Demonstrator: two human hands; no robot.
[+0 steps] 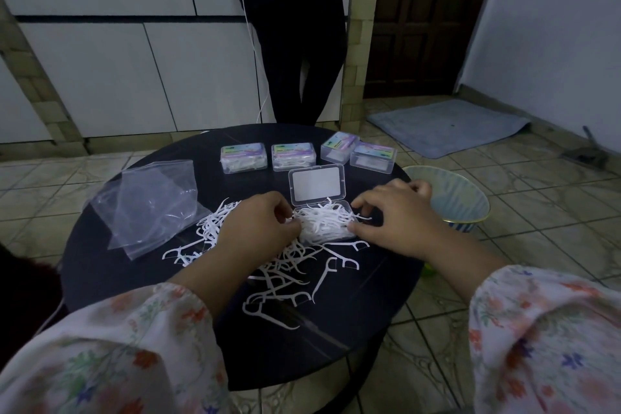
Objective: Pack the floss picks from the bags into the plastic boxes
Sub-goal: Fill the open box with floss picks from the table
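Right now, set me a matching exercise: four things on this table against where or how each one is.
Things:
1. open box
2. plastic bags
3. closed boxes
4. left hand

States:
A. in a row at the table's far edge
B. lying flat and see-through, left of the picks
C. lid up, heaped with white picks
D. at the box's left edge

Pairs: 1-C, 2-B, 3-A, 4-D

open box (322, 222) between hands, bags (151, 205) left

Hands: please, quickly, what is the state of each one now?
Left hand: fingers curled at the open box's left edge; whether it grips floss picks cannot be told.
Right hand: fingers spread, open, resting at the box's right edge, holding nothing visible.
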